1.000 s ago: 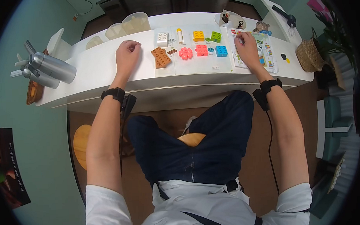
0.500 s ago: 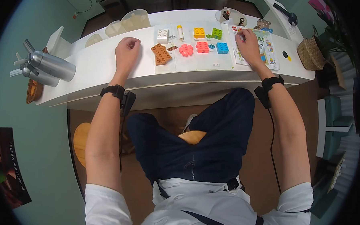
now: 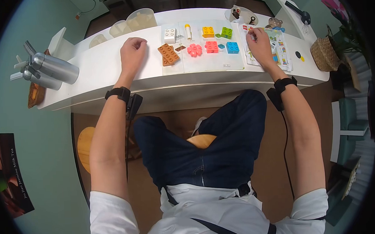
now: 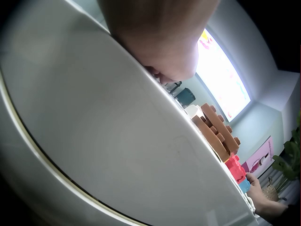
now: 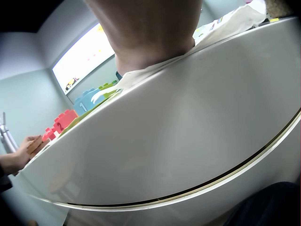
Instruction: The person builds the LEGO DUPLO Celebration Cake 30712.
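On the white table in the head view, my left hand (image 3: 133, 54) rests with loosely curled fingers, holding nothing. To its right lie two crossed brown bricks (image 3: 168, 54), a white brick (image 3: 170, 35) and a cylinder with a yellow top (image 3: 188, 32). A coral flower piece (image 3: 194, 50), a coral brick marked 2 (image 3: 211, 47), a yellow brick (image 3: 208, 31), a green brick (image 3: 226, 33) and a blue brick (image 3: 232, 47) complete the two rows. My right hand (image 3: 260, 49) lies on a printed booklet (image 3: 283, 56), its fingers loosely bent. Both wrist views hide most fingers.
Beneath the bricks lies a pale printed sheet (image 3: 210, 66). Translucent bins (image 3: 141, 20) stand at the back left, and a round container (image 3: 244, 16) at the back right. Metal canisters (image 3: 60, 70) are at the far left, a woven basket (image 3: 323, 54) at the far right.
The head view has shifted slightly, so the table sits a little higher in it. Both hands and all the bricks keep their places.
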Motion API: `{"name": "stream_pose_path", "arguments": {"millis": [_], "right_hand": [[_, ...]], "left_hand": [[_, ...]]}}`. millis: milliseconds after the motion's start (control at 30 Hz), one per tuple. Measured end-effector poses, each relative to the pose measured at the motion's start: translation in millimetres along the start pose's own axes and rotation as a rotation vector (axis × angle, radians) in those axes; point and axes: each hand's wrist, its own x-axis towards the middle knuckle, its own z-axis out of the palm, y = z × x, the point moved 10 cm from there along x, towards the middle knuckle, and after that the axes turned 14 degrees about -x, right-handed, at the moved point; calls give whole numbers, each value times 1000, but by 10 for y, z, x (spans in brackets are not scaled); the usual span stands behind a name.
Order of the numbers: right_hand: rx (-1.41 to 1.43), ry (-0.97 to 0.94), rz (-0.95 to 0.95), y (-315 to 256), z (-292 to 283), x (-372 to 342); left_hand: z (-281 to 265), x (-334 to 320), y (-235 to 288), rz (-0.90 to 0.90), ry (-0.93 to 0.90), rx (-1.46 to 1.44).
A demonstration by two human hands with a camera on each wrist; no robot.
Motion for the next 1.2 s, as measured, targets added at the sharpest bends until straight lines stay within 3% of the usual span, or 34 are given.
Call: {"name": "stream_pose_path", "arguments": {"millis": [1200], "right_hand": [[0,1,-3,6,-1,9]], "left_hand": [[-21,-2,24,31,30,-20]]}}
